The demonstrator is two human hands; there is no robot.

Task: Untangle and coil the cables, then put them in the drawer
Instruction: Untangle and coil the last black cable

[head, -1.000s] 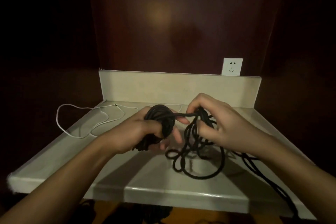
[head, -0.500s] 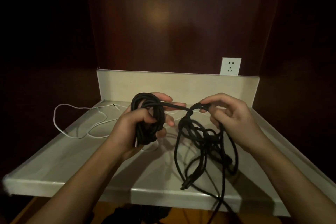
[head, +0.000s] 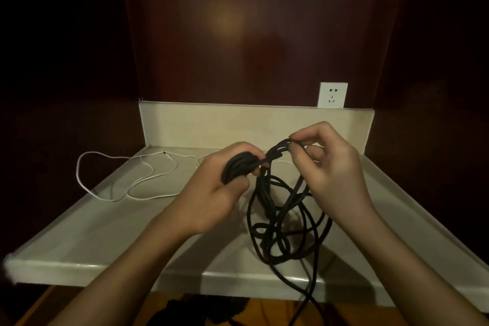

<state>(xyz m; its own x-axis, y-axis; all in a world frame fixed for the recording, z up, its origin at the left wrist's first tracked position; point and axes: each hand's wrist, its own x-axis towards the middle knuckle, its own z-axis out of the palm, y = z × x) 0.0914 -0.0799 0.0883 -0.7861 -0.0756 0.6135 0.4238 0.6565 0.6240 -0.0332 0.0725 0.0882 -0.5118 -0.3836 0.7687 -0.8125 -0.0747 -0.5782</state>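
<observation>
The black cable point(head: 280, 209) is held up over the pale bench point(head: 111, 235) between both hands, part wound and part loose. The left hand point(head: 219, 193) has its grip closed around a tight bundle of coils point(head: 238, 169), fingers curled over the top of it. From that bundle several strands run up and right to the right hand point(head: 330, 164), whose thumb and fingertips pinch them together at the highest point. Below the pinch the remaining cable hangs in crossing loops, which reach the bench near its front edge, and one strand trails down over that edge. A thin white cable point(head: 113, 174) lies in loose loops on the left rear of the bench, well apart from the hands. A white wall socket point(head: 332, 95) sits above the bench's back wall.
</observation>
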